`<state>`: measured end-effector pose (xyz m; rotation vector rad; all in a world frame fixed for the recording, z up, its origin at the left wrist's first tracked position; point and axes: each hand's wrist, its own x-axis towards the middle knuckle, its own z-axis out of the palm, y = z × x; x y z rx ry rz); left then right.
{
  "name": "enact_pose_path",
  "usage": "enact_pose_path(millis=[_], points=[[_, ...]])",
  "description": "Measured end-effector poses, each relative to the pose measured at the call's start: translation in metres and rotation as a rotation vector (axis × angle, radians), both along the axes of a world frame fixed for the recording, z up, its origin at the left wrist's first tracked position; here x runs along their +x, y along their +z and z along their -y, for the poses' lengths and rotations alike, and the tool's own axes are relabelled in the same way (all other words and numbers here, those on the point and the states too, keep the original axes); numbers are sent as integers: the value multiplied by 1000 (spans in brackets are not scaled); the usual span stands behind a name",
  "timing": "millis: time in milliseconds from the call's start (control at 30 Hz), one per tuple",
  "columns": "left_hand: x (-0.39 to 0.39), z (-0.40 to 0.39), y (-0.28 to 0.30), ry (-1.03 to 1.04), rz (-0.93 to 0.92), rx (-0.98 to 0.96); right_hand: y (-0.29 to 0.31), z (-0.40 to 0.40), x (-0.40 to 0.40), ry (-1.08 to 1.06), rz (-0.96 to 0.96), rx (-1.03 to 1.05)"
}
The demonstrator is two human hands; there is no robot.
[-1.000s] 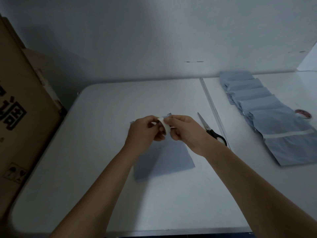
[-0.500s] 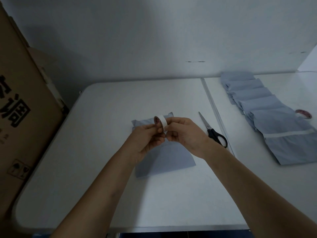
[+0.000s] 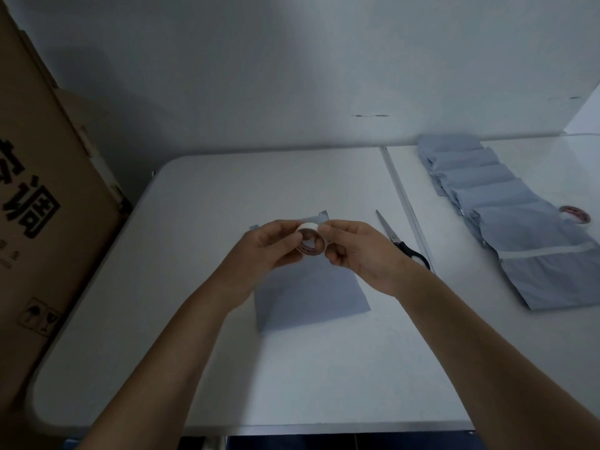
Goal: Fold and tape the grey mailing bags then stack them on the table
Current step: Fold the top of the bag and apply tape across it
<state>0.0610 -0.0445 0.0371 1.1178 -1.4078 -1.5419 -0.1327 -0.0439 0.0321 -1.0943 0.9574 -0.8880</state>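
Observation:
A small roll of white tape [image 3: 312, 239] is held above the table between both hands. My left hand [image 3: 266, 246] grips its left side and my right hand [image 3: 360, 251] pinches its right rim with thumb and fingers. Under the hands a folded grey mailing bag [image 3: 308, 297] lies flat on the white table [image 3: 201, 287]; its top part is hidden by the hands. A row of overlapping folded grey bags [image 3: 506, 219] lies on the right table.
Black-handled scissors [image 3: 402, 243] lie just right of my right hand, near the seam between the two tables. A second tape roll [image 3: 574, 214] sits at the far right by the bags. A large cardboard box [image 3: 42, 206] stands at the left.
The tape roll has turned in my hands, so its open core now faces the camera. Both hands stay together over the bag.

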Motion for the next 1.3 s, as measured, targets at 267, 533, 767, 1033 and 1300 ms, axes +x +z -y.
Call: enact_pose_path(millis=[267,533,767,1033,1300], points=[[-7,-6,-5,174,139,-370,2,-3,12,-133,287,304],[7,5,-4,186,451,-568,6,-4,16,-14,265,266],[10,3,-12,209,936,-895,11,-6,27,27,-3,132],[8,-13,-10,212,981,-1037,5,-9,33,64,-47,132],[18,-9,-15,246,990,-984,4,-16,43,49,-69,39]])
